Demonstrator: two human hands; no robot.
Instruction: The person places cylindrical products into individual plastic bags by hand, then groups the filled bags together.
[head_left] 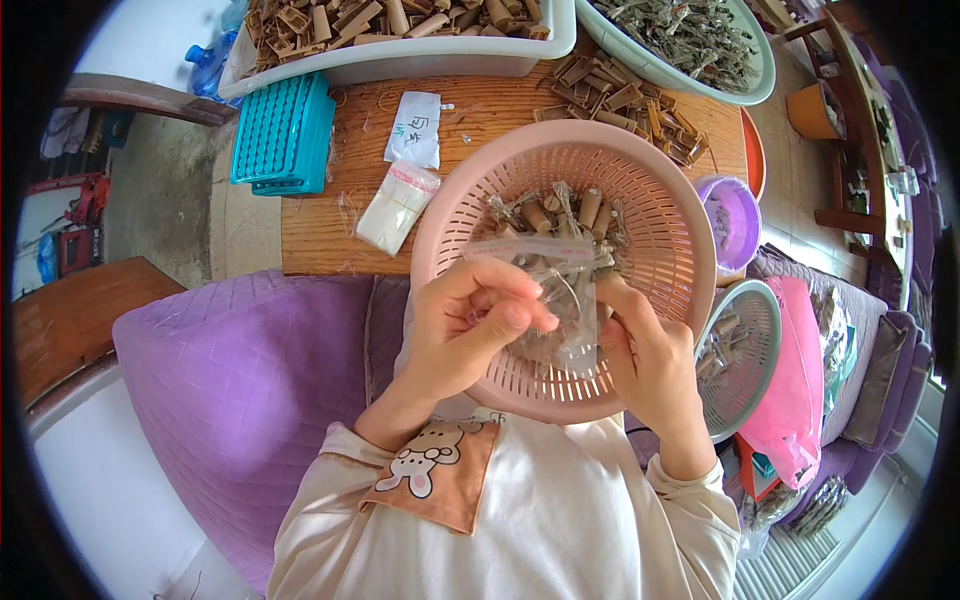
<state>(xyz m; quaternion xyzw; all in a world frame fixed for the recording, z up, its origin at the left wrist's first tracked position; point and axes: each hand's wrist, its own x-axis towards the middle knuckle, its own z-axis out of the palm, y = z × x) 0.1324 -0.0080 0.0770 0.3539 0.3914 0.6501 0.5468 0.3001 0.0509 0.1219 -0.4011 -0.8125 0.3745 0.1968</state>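
Note:
A round pink slotted basket (660, 215) rests on my lap and against the wooden table edge. Inside it lie brown stick pieces and thin dried strands (560, 212). Above the basket both hands hold a small clear plastic bag (560, 275) with some of those pieces inside. My left hand (465, 325) pinches the bag's left side near its top edge. My right hand (645, 350) grips the bag's right side and lower part.
A wooden table (490, 115) carries a white tub of brown sticks (400, 40), a pale bowl of dried herbs (700, 45), loose sticks (625, 100), a teal tray (285, 130), a stack of clear bags (397, 208). A purple cushion (240, 370) lies left; a grey basket (745, 355) and pink bag (795, 380) right.

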